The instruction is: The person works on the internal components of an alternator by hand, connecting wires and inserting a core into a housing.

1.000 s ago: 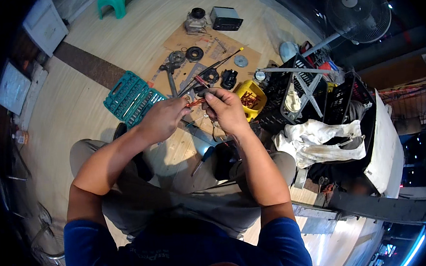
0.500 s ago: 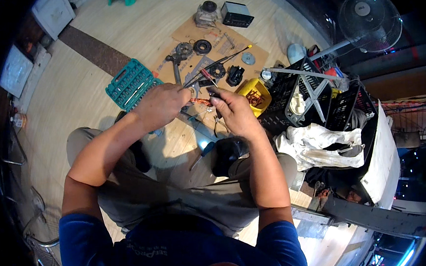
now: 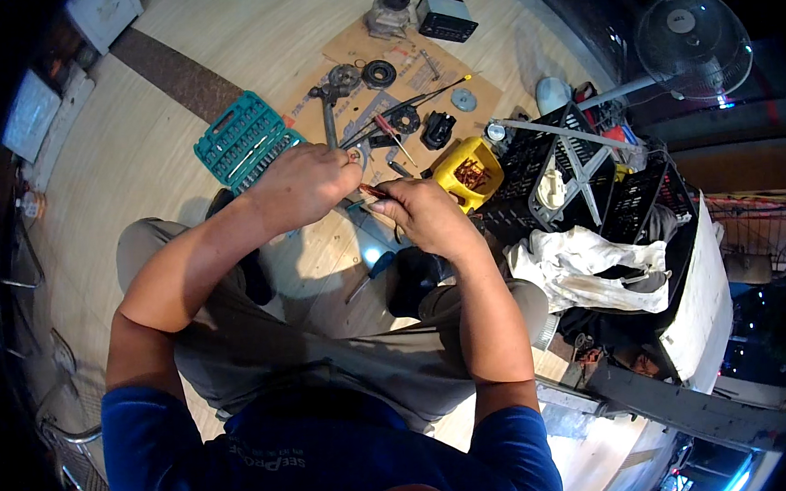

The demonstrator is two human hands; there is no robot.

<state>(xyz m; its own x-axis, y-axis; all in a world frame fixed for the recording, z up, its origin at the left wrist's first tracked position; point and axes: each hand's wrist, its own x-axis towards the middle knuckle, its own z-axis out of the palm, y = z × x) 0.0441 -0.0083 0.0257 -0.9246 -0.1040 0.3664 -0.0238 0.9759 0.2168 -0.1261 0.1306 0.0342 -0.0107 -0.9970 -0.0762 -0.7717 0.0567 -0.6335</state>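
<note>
My left hand (image 3: pixel 304 188) is closed, its fingers curled at one end of a slim copper-coloured piece (image 3: pixel 373 191). At the other end, my right hand (image 3: pixel 429 214) pinches with thumb and forefinger. The fingers hide most of the piece, so its full shape cannot be made out. Just past the hands lie a red-handled screwdriver (image 3: pixel 388 129) and a hammer (image 3: pixel 329 122). Beside my right hand stands a yellow container (image 3: pixel 448 166) with copper-coloured bits (image 3: pixel 471 174) in it. A blue-handled screwdriver (image 3: pixel 372 274) rests on the floor between my legs.
Left of the cardboard (image 3: pixel 345 50) lies an opened green socket set (image 3: pixel 224 134). Dark round parts (image 3: pixel 378 74) and a boxy car radio (image 3: pixel 447 17) are farther out. Black crates (image 3: pixel 519 170), a white cloth (image 3: pixel 592 269) and a fan (image 3: pixel 686 38) are at the right.
My hands have come closer together around the copper-coloured piece. The dark tool that showed in my right hand is no longer visible there. The view has shifted slightly.
</note>
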